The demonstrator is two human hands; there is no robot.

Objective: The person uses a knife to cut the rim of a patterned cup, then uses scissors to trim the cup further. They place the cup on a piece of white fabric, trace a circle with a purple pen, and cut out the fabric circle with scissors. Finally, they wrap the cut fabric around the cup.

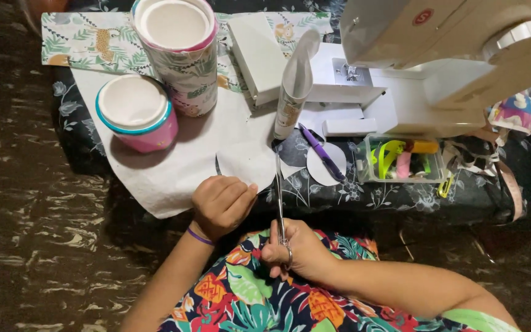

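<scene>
My right hand grips the handles of a pair of scissors, blades pointing away toward the white sheet. My left hand, with a purple band at the wrist, is curled and pinches the near edge of that white sheet, just left of the blades. The sheet lies over a dark floral cloth on the table. A cut white disc with a purple pen across it lies to the right of the blades.
A pink tub with a teal rim and a taller leaf-print tub stand on the sheet. A white sewing machine fills the right back, a rolled print piece leans beside it, and a clear box of bits sits below.
</scene>
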